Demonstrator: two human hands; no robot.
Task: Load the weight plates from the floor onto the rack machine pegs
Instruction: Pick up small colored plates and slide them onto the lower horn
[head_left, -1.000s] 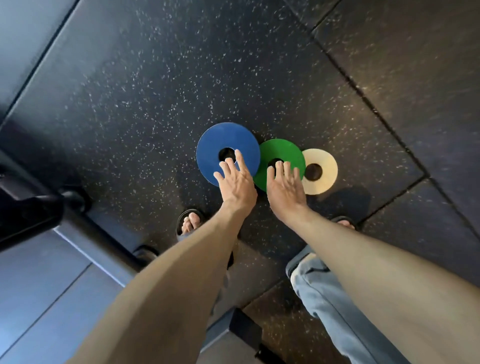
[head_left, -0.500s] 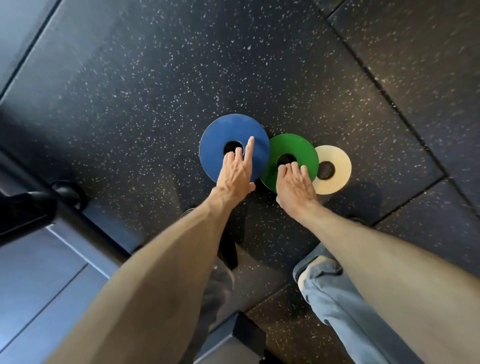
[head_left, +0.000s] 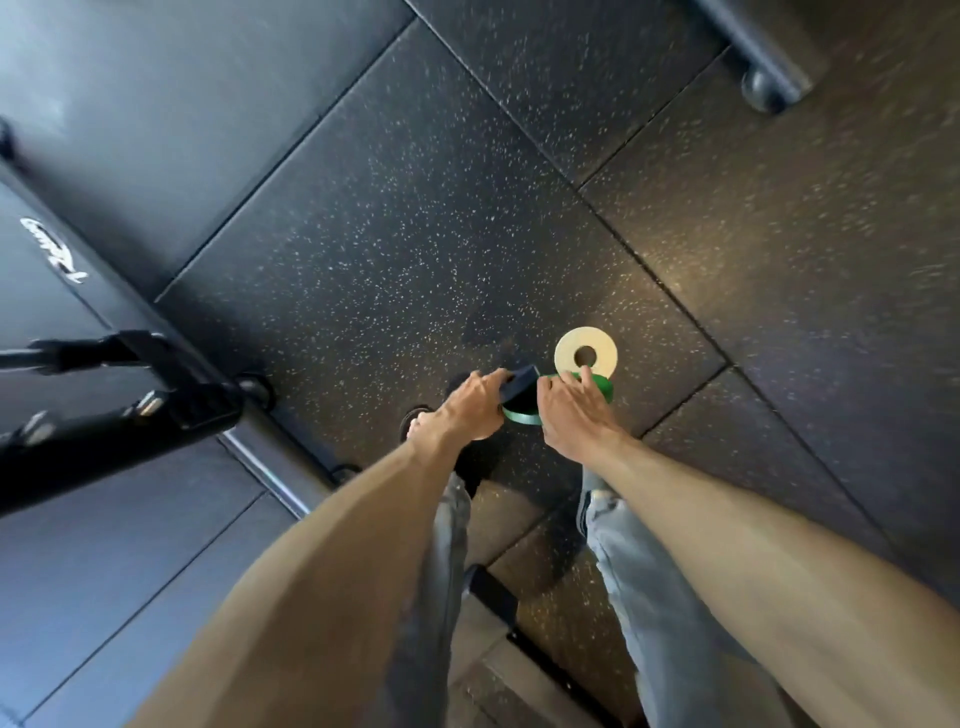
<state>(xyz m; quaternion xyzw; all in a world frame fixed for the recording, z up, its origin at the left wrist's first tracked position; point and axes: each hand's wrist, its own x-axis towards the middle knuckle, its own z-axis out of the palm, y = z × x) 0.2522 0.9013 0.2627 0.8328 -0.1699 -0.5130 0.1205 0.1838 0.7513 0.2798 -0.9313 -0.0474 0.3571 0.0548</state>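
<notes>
My left hand (head_left: 465, 410) grips the blue weight plate (head_left: 519, 387), which is tilted up off the floor and mostly seen edge-on. Beside it, my right hand (head_left: 569, 410) grips the green weight plate (head_left: 602, 385), also lifted and tilted; its pale green rim shows between the two hands. The cream weight plate (head_left: 566, 353) lies flat on the speckled rubber floor just beyond the green one. A black arm of the rack machine (head_left: 119, 431) reaches in from the left edge.
The machine's grey base rail (head_left: 280, 441) runs diagonally along the floor at my left, close to my left foot. Another dark frame foot (head_left: 763, 83) sits at the top right. My legs in light jeans stand below the plates.
Both hands went from resting fingers on the flat blue and green plates to gripping them and lifting them off the floor. My head rose, so the view widened.
</notes>
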